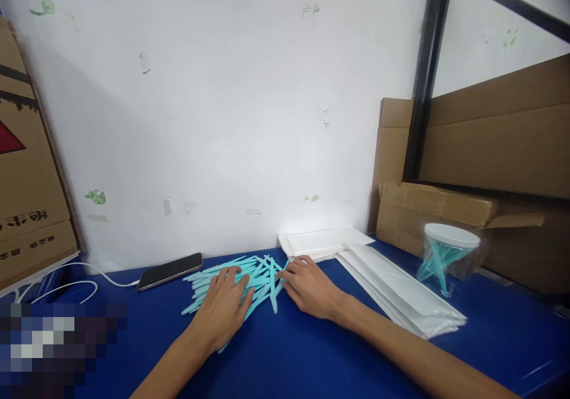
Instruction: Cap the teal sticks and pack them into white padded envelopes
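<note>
A loose pile of slim, tapered turquoise plastic sticks (272, 286) lies on the blue table surface, pointing in various directions. My left hand (225, 301) rests palm down over the pile's middle, with its fingers spread and thumb apart. Sticks show around and between those fingers. At the right edge of the pile, my right hand (309, 286) touches the ends of some sticks with bent, parted fingertips. What lies under both palms is hidden.
Behind the pile lies a phone (170, 271) with a white cable. White flat packets (401, 292) and another white stack (325, 243) are to the right. Farther right stands a clear cup (445, 256) with turquoise sticks and a white rim. Cardboard boxes (35, 167) flank the table (285, 363).
</note>
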### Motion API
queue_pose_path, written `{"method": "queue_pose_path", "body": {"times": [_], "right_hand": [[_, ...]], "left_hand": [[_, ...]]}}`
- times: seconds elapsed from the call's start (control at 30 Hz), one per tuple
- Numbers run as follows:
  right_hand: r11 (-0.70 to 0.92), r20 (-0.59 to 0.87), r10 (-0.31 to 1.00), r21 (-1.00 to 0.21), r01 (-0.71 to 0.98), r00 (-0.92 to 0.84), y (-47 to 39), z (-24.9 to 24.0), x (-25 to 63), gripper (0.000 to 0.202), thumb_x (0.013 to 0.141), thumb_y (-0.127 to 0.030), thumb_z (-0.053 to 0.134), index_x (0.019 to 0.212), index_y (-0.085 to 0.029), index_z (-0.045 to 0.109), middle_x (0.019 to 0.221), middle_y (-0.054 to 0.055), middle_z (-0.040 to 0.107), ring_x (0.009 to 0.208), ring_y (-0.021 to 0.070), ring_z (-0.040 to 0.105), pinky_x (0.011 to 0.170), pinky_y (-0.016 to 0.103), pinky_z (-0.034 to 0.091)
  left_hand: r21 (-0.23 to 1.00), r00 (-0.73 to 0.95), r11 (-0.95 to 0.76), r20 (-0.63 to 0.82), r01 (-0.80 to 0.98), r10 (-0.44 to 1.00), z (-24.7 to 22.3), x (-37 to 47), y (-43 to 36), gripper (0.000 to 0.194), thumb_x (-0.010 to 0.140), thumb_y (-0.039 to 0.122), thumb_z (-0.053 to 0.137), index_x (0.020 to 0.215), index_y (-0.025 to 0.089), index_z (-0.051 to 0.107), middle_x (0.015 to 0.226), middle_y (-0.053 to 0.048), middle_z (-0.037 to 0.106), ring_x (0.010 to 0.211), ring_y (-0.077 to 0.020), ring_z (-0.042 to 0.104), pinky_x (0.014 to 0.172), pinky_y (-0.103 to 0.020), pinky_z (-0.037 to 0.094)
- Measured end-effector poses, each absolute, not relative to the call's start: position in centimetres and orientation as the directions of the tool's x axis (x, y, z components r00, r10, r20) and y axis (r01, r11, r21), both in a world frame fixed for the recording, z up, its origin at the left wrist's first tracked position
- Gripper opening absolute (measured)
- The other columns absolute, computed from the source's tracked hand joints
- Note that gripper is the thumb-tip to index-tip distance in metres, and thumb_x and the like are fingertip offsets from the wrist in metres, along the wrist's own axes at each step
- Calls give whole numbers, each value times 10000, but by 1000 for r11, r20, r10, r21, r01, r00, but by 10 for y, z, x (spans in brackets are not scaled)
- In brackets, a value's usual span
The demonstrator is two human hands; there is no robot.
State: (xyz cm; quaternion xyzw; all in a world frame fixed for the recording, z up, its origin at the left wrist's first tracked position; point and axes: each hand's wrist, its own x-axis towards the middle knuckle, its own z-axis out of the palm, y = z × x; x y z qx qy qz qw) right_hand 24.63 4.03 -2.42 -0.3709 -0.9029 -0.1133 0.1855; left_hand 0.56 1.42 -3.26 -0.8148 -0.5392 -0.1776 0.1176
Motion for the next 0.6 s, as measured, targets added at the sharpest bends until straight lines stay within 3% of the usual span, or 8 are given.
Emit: {"method": "queue_pose_path", "body": {"times": [0.17,0.27,0.37,0.6], "right_hand": [[553,496,721,7,833,-483,58,-25,266,373,1039,-303,332,1284,-200,594,1389,146,541,1328,271,448,1126,450,281],[475,379,821,-41,879,-426,70,-34,279,468,1048,-430,297,1437,-244,480,1538,151,396,1448,313,302,1159,534,216],[508,281,837,-75,858,-470,75,-41,282,509,1051,-489,241,1475,-287,437,1573,123,350,1481,301,232,1175,562,165],[569,306,795,-78,819,-523,71,-38,277,505,1055,-493,229,1411,-261,501,1533,121,419,1474,276,258,1189,547,149]], "left_hand": [[23,381,-427,408,904,830,-39,10,14,441,1004,415,372,1319,216,610,1387,-132,574,1351,-348,443,1081,-554,384],[17,396,-434,382,901,835,-41,12,15,419,1001,381,388,1323,225,608,1386,-110,592,1388,-347,413,1103,-570,365],[8,403,-435,362,900,841,-39,12,16,409,1005,345,374,1302,222,627,1345,-99,627,1379,-337,430,1110,-562,360],[-47,405,-421,393,906,826,-33,8,21,368,987,210,371,1147,213,702,1207,-102,685,1192,-304,575,1006,-482,436]]}}
